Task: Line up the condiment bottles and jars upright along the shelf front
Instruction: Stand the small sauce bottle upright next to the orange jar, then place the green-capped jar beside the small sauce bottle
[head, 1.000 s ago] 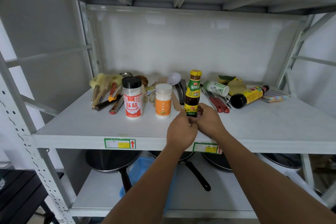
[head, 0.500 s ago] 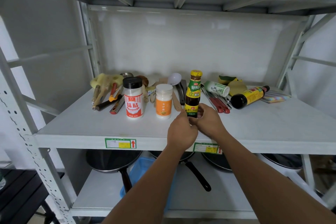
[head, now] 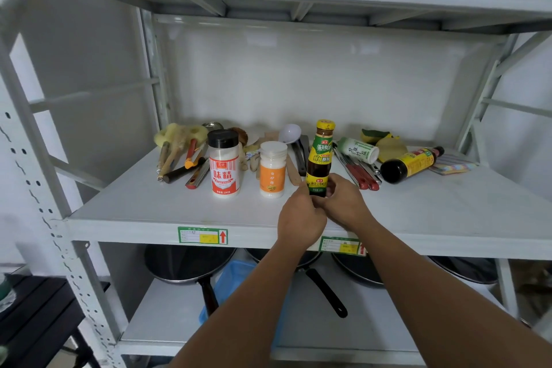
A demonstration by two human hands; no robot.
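Upright dark sauce bottle was gripped at its base by left hand and right hand together on shelf.

1. A white metal shelving unit with perforated uprights stands against a plain white wall.
2. A dark slatted stand sits at the lower left.
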